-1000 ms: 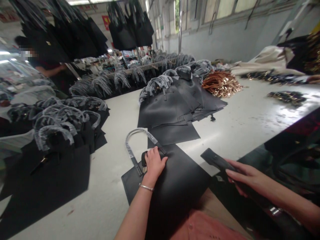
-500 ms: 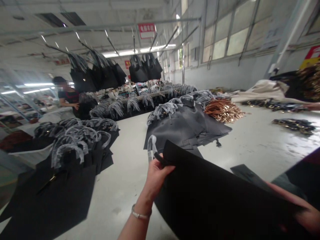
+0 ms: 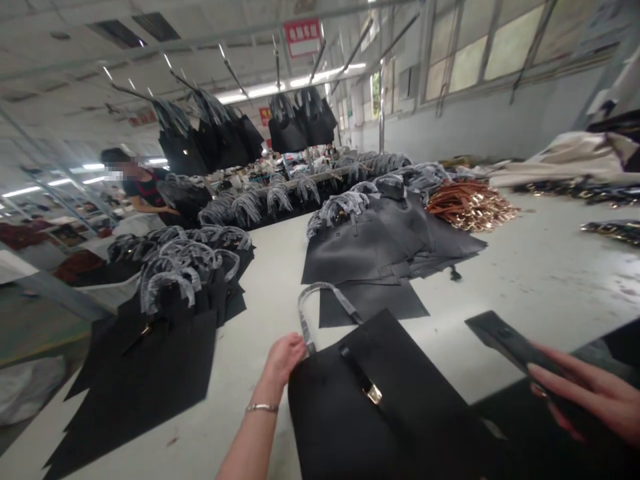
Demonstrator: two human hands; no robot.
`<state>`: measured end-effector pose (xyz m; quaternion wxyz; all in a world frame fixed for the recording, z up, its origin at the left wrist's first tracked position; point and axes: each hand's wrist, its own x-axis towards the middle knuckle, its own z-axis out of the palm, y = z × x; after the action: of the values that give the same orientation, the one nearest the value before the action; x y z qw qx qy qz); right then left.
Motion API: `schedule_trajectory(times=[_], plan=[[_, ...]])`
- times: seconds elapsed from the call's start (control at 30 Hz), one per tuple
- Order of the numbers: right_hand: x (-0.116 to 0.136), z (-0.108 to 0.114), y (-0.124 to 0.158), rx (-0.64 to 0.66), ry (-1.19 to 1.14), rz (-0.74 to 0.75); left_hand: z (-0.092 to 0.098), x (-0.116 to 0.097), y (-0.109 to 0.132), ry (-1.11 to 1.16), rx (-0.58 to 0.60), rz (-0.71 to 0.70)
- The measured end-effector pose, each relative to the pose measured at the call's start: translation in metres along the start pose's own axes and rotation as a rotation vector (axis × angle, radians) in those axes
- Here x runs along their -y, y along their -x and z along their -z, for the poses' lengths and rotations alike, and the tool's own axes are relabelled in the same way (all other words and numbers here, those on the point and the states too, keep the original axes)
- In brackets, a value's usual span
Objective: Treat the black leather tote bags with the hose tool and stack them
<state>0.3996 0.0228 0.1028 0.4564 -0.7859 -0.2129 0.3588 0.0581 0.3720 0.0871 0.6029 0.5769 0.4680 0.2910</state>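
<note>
In front of me lies a black bag panel (image 3: 340, 393) with a plastic-wrapped handle (image 3: 320, 287) arching from its top edge. A black strap with a gold buckle (image 3: 373, 393) runs down its face. My left hand (image 3: 285, 360) is closed at the panel's top left corner, by the foot of the handle; its fingertips are partly hidden. On the right, my right hand (image 3: 585, 390) is closed around a long, flat, dark piece (image 3: 505, 340) whose kind I cannot make out. Below that hand, more dark material blends together.
Stacked black bag panels (image 3: 150, 380) with wrapped handles lie to the left, and another stack (image 3: 360, 247) ahead. Beyond it sits a brown strap bundle (image 3: 470, 203) with gold fittings. Finished-looking black bags (image 3: 215, 143) hang from a rack. A person (image 3: 145, 190) stands at far left.
The bag panel has turned from its plain side to the side with the buckled strap and come lower. The right hand has come further into view with the dark piece. The view shifted left.
</note>
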Motion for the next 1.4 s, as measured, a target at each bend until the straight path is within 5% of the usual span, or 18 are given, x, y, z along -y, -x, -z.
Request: schedule_trajectory(times=[0.13, 0.27, 0.37, 0.63, 0.83, 1.1, 1.27, 1.4], plan=[[0.040, -0.038, 0.010, 0.106, 0.019, -0.061, 0.002, 0.002, 0.013, -0.126, -0.283, -0.127], [0.055, -0.075, 0.004, 0.289, 0.093, -0.045, -0.051, 0.020, 0.050, -0.554, -0.117, -0.310], [0.056, -0.099, -0.007, 0.437, 0.104, -0.048, -0.086, 0.044, 0.072, -0.739, -0.122, -0.339], [0.077, -0.134, -0.041, 0.694, 0.139, -0.113, -0.094, 0.068, 0.067, -0.848, -0.143, -0.355], [0.101, -0.153, -0.056, 0.732, 0.185, -0.125, -0.096, 0.070, 0.065, -0.803, -0.128, -0.347], [0.096, -0.145, -0.052, 0.724, 0.227, -0.179, -0.095, 0.069, 0.065, -0.817, -0.107, -0.353], [0.111, -0.166, -0.064, 0.576, 0.148, -0.014, -0.096, 0.074, 0.066, -0.870, -0.110, -0.392], [0.124, -0.147, -0.083, 0.456, 0.107, 0.028, -0.097, 0.077, 0.066, -0.849, -0.124, -0.392]])
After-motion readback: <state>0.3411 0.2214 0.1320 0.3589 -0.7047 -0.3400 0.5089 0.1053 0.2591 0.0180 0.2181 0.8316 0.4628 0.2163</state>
